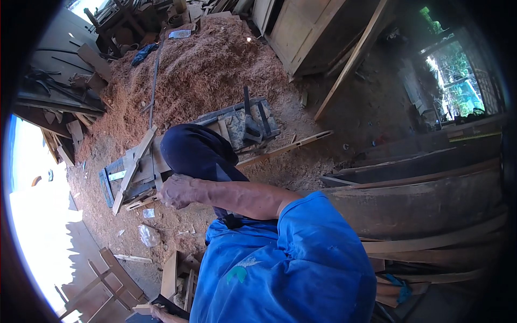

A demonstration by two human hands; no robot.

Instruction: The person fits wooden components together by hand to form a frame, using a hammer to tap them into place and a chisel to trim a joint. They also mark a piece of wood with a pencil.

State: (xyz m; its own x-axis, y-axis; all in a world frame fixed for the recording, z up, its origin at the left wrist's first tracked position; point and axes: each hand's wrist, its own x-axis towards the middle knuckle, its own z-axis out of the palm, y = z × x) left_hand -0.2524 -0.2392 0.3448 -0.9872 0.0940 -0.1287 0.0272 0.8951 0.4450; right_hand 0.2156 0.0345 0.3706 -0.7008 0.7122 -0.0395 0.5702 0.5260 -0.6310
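Note:
My right arm reaches across to the left. My right hand [180, 192] is closed beside the low workbench [110, 188], just past my bent knee; whatever its fingers hold is hidden. Next to it a pale wooden strip [132, 171] lies slanting over the bench, with a short flat light-blue piece [116, 175] beside it. A long thin dark strip [154, 86] runs from the bench up over the shavings. At the lower edge my left hand [164, 315], only partly in view, is closed on a pale piece of wood [143, 309] next to a dark board.
A large heap of wood shavings [204, 64] lies behind the bench. On the bench's far end rests a dark tool with an upright handle [247, 105]. A wooden batten [285, 148] lies beyond my knee. Long planks [420, 204] are stacked at right. A crumpled plastic bag [149, 236] is on the floor.

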